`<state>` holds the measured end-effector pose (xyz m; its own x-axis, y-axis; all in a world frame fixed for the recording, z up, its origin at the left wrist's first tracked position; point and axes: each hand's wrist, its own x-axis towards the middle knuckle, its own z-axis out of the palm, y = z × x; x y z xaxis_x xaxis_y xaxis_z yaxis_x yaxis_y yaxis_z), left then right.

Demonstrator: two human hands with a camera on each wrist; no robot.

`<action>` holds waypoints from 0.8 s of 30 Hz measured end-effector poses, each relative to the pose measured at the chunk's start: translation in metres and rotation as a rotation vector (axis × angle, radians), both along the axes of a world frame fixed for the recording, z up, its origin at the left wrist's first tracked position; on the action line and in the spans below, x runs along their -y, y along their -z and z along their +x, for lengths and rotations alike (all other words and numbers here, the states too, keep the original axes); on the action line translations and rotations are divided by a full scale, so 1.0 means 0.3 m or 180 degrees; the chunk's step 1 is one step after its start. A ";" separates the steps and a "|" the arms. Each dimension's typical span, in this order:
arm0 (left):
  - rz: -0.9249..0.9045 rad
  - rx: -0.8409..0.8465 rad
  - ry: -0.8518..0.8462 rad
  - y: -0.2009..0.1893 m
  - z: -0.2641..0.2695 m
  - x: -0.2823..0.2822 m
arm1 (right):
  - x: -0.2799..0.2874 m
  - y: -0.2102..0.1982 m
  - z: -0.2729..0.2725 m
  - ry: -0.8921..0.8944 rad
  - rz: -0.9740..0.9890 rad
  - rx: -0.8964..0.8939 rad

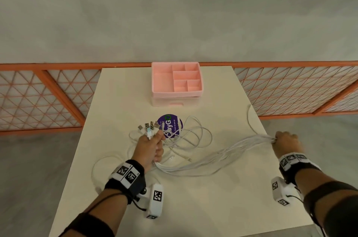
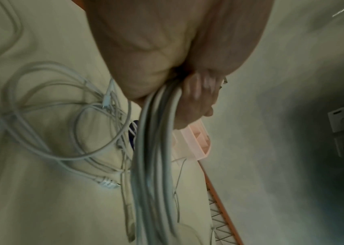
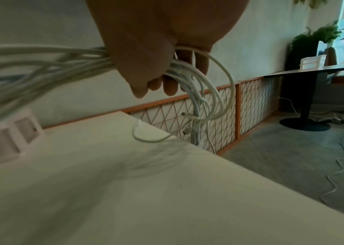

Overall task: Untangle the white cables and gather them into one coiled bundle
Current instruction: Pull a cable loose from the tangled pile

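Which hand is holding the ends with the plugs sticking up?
The left hand. Its fist grips the white cables just below a fan of plugs poking upward. The right hand grips only plain cable strands near the table edge.

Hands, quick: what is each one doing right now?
Left hand: closed around the plug ends of the white cables.
Right hand: closed around the same cables farther along.

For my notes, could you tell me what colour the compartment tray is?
Pink; the compartment tray shows best in the head view.
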<state>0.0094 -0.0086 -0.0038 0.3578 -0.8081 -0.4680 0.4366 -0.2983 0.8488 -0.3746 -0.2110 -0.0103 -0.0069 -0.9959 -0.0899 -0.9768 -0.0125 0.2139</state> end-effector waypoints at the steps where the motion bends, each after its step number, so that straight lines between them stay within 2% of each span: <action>1: 0.0042 0.0036 -0.0023 0.003 0.001 -0.004 | -0.014 0.024 0.002 -0.0038 0.0174 -0.0075; 7: 0.0260 0.0200 -0.0203 0.030 0.054 -0.024 | -0.083 0.205 0.027 -0.0062 0.1413 -0.0460; 9: 0.0282 0.0231 -0.0255 0.037 0.069 -0.028 | -0.077 0.178 0.073 -0.0160 0.1821 -0.0618; 12: 0.0256 0.0198 -0.0356 0.040 0.076 -0.031 | -0.042 0.133 0.164 -0.0354 0.2308 -0.0412; 16: 0.0239 0.0211 -0.0427 0.036 0.075 -0.031 | -0.067 0.014 0.407 -0.1084 0.2083 0.0432; 20: 0.0194 0.0233 -0.0456 0.031 0.074 -0.027 | -0.149 -0.080 0.667 -0.1961 0.1316 0.1543; 24: 0.0102 0.0216 -0.0526 0.019 0.071 -0.026 | -0.238 -0.064 0.850 -0.2520 0.1243 0.1787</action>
<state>0.0306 -0.0006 -0.0094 0.5162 -0.7206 -0.4629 0.4240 -0.2546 0.8692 -0.1197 -0.1396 0.0090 0.7770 -0.5986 -0.1949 -0.6170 -0.6626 -0.4246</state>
